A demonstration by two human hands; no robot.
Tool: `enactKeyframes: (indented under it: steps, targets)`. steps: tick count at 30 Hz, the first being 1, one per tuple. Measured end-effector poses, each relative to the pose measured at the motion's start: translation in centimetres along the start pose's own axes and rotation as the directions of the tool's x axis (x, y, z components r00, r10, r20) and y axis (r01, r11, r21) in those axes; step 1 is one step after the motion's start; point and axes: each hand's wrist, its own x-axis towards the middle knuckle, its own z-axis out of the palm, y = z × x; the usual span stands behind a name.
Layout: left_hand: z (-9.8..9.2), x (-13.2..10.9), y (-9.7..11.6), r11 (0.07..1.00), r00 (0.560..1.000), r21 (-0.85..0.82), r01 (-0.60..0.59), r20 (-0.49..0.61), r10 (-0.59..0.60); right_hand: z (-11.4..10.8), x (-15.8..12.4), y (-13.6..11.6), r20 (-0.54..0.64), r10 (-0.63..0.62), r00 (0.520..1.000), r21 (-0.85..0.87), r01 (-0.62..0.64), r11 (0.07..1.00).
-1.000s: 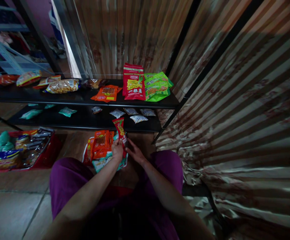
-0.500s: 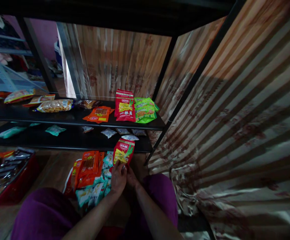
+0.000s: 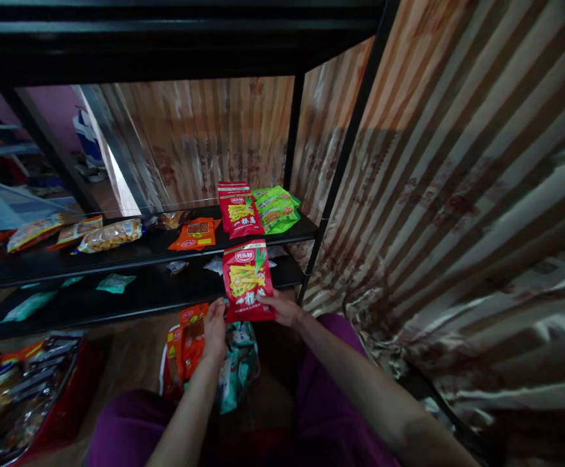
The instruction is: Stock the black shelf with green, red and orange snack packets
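A red snack bag [image 3: 248,275] with yellow sticks and green onion printed on it is held upright in front of the lower shelf. My right hand [image 3: 285,308] pinches its lower right edge, thumb on the front. At the lower left edge, my left hand [image 3: 215,327] has its fingers closed on the bag, the fingertips partly hidden. Just above, similar red bags [image 3: 237,211] lean in a stack on the upper shelf beside green bags [image 3: 277,209]. Below my left hand, orange packets [image 3: 191,337] and teal packets [image 3: 237,363] fill a container on the floor.
A black shelf rack [image 3: 117,259] spans the front, its post [image 3: 340,175] at the right. Other snack packets [image 3: 111,235] and an orange packet [image 3: 195,233] lie on the upper shelf. A red basket [image 3: 63,395] of packets stands left. A striped curtain [image 3: 457,227] hangs at right.
The red snack bag has risen from low by the container to just under the upper shelf's edge. My hands have moved apart to its two sides. The view has shifted.
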Motion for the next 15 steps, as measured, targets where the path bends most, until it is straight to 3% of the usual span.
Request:
enactKeyframes:
  steps: [2, 5, 10, 15]
  targets:
    - [0.2, -0.6, 1.4, 0.987, 0.993, -0.135, 0.092, 0.089, -0.08, 0.6, 0.1, -1.1, 0.015, -0.036, 0.999, -0.004, 0.036, 0.999]
    - [0.3, -1.4, 3.0, 0.961, 0.987, -0.255, 0.105, 0.147, -0.069, 1.6, 0.3, -2.3, 0.009, -0.105, 0.994, -0.009, 0.106, 0.994]
    - [-0.4, -1.8, 4.7, 0.955, 0.986, -0.286, 0.083, 0.164, -0.037, 3.3, 0.3, -3.6, 0.06, -0.136, 0.989, -0.019, 0.137, 0.99]
    - [-1.0, -2.1, 4.9, 0.96, 0.986, -0.271, 0.069, 0.168, -0.024, 4.6, -0.6, -4.3, 0.066, -0.164, 0.984, -0.01, 0.165, 0.986]
